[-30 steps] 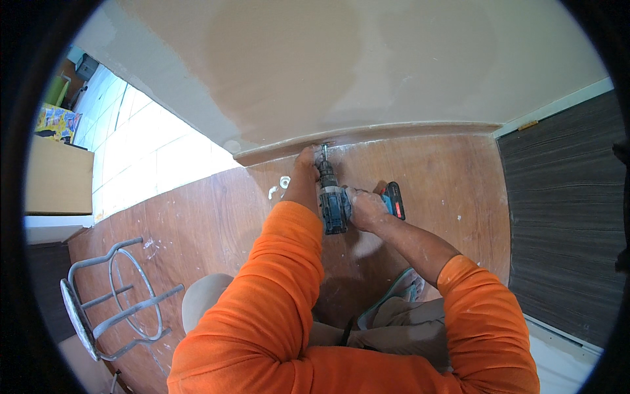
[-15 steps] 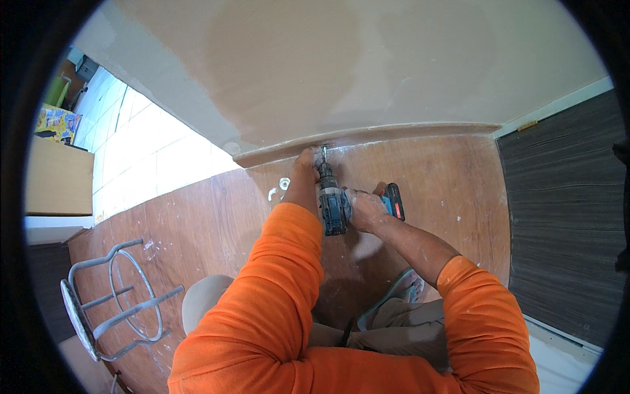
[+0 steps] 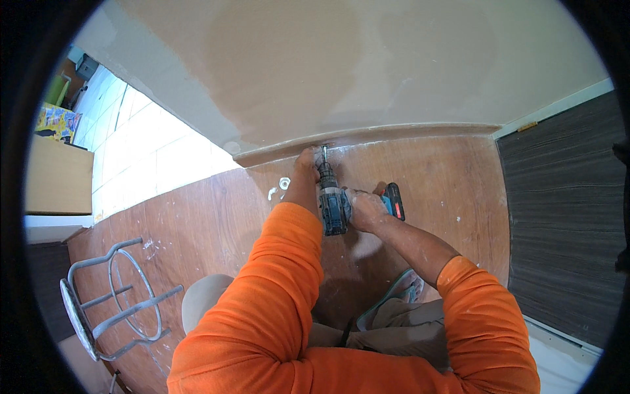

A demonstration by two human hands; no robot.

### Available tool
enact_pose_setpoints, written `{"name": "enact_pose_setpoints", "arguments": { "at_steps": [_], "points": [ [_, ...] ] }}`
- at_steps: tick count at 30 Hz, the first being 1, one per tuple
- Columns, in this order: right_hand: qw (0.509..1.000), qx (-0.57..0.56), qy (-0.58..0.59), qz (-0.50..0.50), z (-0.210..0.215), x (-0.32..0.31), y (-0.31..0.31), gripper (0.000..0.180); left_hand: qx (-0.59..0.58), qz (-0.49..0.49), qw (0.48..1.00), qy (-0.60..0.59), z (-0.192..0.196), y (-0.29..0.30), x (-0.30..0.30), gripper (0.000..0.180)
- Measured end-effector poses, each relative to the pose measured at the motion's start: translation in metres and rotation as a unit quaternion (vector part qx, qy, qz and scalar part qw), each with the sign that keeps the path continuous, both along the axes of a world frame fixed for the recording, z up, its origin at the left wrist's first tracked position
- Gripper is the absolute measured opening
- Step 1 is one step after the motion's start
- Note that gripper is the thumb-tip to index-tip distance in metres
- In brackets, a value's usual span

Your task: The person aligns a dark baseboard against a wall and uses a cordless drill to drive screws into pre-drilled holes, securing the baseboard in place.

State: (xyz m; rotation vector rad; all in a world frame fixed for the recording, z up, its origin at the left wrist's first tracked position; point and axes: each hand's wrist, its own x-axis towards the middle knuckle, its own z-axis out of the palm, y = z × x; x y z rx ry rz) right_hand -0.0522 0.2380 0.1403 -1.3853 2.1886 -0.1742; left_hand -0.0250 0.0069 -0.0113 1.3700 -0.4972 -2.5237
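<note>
A blue and black cordless drill points away from me, its bit meeting the brown baseboard at the foot of the wall. My right hand is closed around the drill's handle, with the battery sticking out to the right. Beside the chuck and bit, close against the baseboard, my left hand has its fingers curled. What those fingers grip is hidden by the hand itself. Pale dust lies around the bit.
Left of my left forearm, a small white ring-shaped piece and a white fragment lie on the wood floor. A grey metal stool lies tipped over at the left. A dark panel stands at the right; white tiles begin beyond the wall's left end.
</note>
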Motion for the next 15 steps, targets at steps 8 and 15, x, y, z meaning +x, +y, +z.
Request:
{"name": "enact_pose_setpoints", "arguments": {
  "at_steps": [8, 15],
  "points": [
    [1.0, -0.002, 0.005, 0.013, 0.001, 0.0, 0.0, 0.032, 0.019, 0.015, 1.0, -0.002, -0.022, -0.006, -0.005, 0.014],
    [1.0, 0.009, 0.005, 0.008, 0.006, 0.0, 0.0, 0.035, 0.005, 0.015, 1.0, -0.021, -0.028, -0.008, -0.003, 0.013]
  ]
}}
